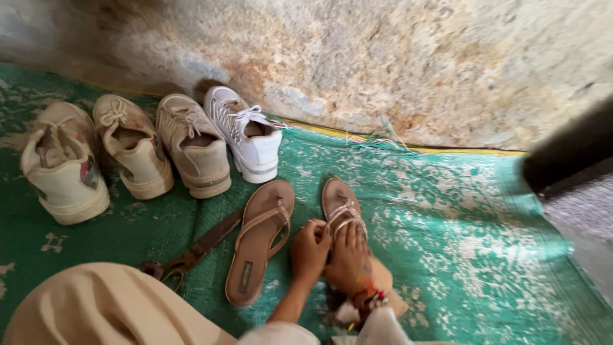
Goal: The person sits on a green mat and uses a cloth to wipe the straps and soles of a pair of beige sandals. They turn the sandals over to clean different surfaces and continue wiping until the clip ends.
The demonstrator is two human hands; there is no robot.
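Four shoes are already stood in a row along the foot of the rough wall (pixel 396 57) on the green mat (pixel 460 243): two cream sneakers at the left (pixel 60 163) (pixel 134 144), a beige one (pixel 195 144) and a white one (pixel 246 131), heels turned toward the camera. Nearer the person, two tan sandals lie side by side but not yet level — the left sandal (pixel 258 239) rests free on the mat, slightly angled, while the right sandal (pixel 341 204) is being handled. The left hand (pixel 310 249) is closed on the strap of the right sandal at its inner edge; the right hand (pixel 350 255) lies over the sandal's rear half, fingers curled down onto it, so the heel is hidden. Judged from the layout, the sneakers seem finished with and only the sandals remain to be settled. A dark brown strap (pixel 198 249) with a metal buckle lies on the mat just left of the left sandal. One label is visible — a small dark rectangular patch with pale lettering on the heel end of the left sandal's insole. Colourful bangles are worn at the right wrist.
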